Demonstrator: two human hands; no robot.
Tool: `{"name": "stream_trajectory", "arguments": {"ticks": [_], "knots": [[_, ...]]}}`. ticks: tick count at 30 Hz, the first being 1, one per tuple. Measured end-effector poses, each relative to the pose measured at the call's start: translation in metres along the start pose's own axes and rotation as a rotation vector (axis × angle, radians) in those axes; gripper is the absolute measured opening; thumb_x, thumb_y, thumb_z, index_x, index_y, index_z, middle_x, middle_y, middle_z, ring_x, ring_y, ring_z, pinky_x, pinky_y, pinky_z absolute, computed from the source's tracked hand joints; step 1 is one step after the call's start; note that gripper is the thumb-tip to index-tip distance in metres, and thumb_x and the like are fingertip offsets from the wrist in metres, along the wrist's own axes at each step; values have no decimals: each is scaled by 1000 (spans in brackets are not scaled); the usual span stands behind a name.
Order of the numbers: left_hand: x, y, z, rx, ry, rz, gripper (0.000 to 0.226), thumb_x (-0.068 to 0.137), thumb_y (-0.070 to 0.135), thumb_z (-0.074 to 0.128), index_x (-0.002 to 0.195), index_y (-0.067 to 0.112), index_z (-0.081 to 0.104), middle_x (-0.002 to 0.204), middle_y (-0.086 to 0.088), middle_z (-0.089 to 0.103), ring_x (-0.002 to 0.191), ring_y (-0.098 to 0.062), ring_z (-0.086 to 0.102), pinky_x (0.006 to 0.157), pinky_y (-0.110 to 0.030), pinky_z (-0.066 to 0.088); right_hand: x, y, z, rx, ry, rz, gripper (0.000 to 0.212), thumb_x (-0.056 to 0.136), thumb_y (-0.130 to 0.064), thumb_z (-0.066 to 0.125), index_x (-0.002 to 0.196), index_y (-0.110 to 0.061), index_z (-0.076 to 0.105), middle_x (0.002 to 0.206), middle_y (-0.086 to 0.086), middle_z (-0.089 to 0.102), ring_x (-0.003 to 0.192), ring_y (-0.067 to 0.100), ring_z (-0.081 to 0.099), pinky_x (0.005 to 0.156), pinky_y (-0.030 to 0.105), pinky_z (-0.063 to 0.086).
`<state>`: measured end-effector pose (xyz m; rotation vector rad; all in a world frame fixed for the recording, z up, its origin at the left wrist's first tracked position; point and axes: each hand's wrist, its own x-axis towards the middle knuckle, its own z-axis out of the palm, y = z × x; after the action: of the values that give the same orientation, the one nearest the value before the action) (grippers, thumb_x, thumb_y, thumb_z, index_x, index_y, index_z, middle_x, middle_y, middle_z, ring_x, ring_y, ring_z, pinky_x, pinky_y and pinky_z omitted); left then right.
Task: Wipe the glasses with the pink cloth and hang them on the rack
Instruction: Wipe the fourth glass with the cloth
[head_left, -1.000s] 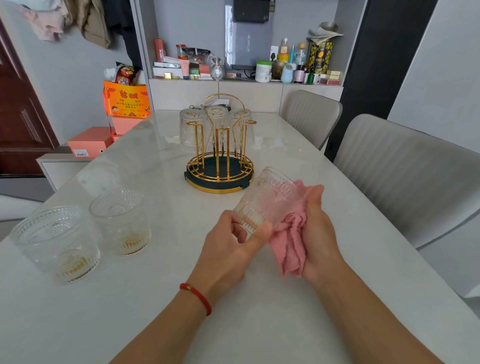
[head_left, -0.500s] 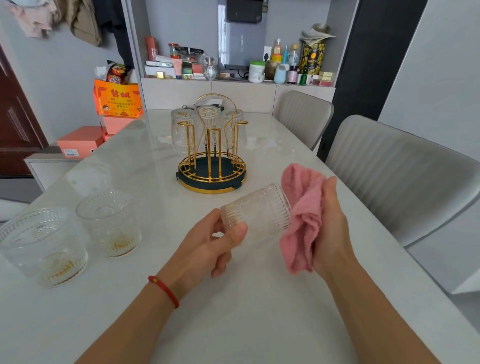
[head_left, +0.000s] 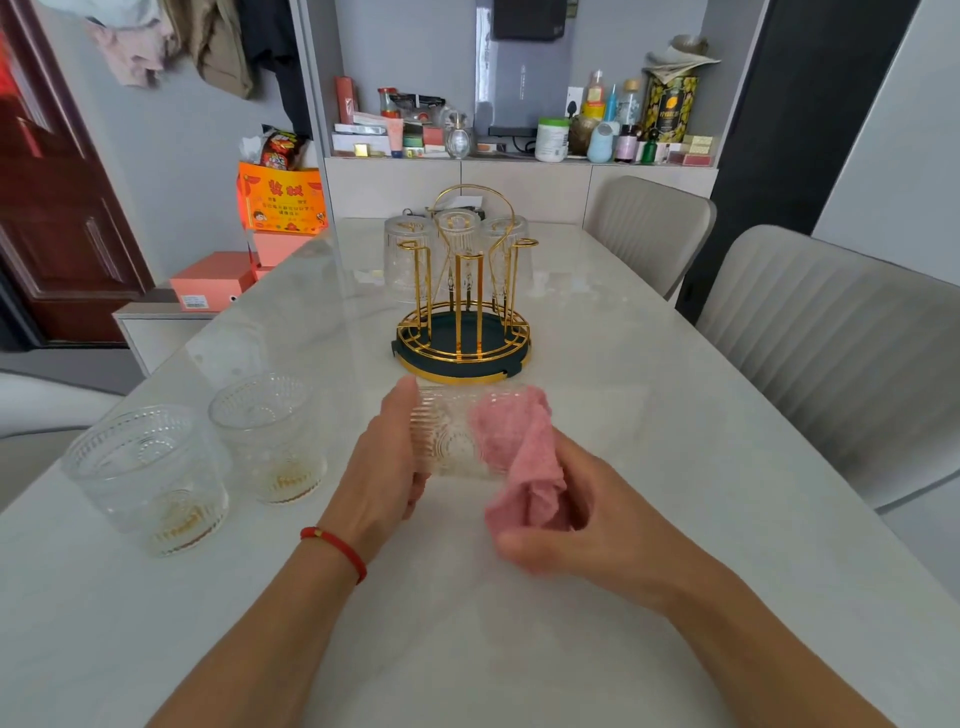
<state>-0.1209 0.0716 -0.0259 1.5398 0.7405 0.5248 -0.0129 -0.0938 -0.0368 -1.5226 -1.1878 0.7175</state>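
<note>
Seen from the head camera: a clear ribbed glass (head_left: 451, 435) lies on its side in the air above a pale marble table (head_left: 649, 415), held between two hands. The left hand (head_left: 382, 467), with a red string at the wrist, cups the base end, fingers curled round it. The right hand (head_left: 582, 525) grips a bunched pink cloth (head_left: 519, 457), whose upper part lies over the mouth end of the glass. Just behind stands a gold wire rack (head_left: 462, 312) on a dark round base, with three glasses (head_left: 408, 260) hung upside down on its far side. Two more glasses (head_left: 267, 436) stand upright on the table to the left.
</note>
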Motion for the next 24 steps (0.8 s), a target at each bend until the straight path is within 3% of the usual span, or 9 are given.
{"name": "stream_trajectory", "arguments": {"ticks": [3,4,6,8,10,13,16,21,24], "knots": [[-15,13,6,67,-80,-5,63,110,49,21,68,8,42,58,-29,45,46,-20,57,69,-45,57,0,6,12,-276,5,63,63,65,-50,90,119,-33,63,117,13,69,107,29,67,94,51,54],[-17,15,9,49,-100,-17,62,110,46,22,70,3,42,68,-21,56,51,-17,66,71,-40,60,0,5,15,-287,2,50,63,65,-52,90,121,-44,62,123,7,69,113,24,66,99,47,52],[-13,6,9,-24,-153,-33,56,110,45,24,67,10,35,29,0,40,30,-2,50,40,-15,43,-1,2,18,-271,-10,18,59,69,-55,86,120,-59,57,129,-12,66,117,8,63,102,37,52],[-13,4,12,-66,-167,8,51,110,44,25,67,17,31,29,9,35,25,0,39,34,-9,29,-2,-4,17,-250,-18,-13,44,78,-65,70,120,-56,59,121,-16,68,100,3,68,88,31,58],[-15,5,17,-109,-175,25,51,110,41,24,65,18,31,30,7,37,26,2,40,35,-7,30,-4,-15,15,-202,6,-35,31,85,-76,46,94,-56,66,85,-17,71,61,4,64,56,19,52],[-8,3,17,-15,-94,102,47,108,46,30,70,19,37,49,7,52,49,-1,55,53,-17,49,-8,-19,15,-45,52,84,65,80,-85,22,48,-35,49,42,-10,38,40,7,36,49,17,32],[2,-9,9,209,-18,344,48,92,58,31,73,17,47,80,-24,56,80,-43,57,80,-59,53,-8,-22,14,357,43,331,58,73,-81,30,63,-33,60,51,-10,34,43,8,17,48,18,14],[3,-15,0,434,25,611,50,99,49,16,77,14,46,71,-6,44,68,-23,46,60,-45,40,-1,-20,15,824,53,437,75,69,-82,46,100,-15,61,77,1,53,35,6,17,33,14,16],[5,-15,3,304,-35,405,54,100,53,26,89,9,56,74,-7,53,68,-23,50,60,-42,47,0,-16,19,366,91,325,70,78,-85,24,55,-32,65,49,-3,43,37,14,27,45,27,31]]}}
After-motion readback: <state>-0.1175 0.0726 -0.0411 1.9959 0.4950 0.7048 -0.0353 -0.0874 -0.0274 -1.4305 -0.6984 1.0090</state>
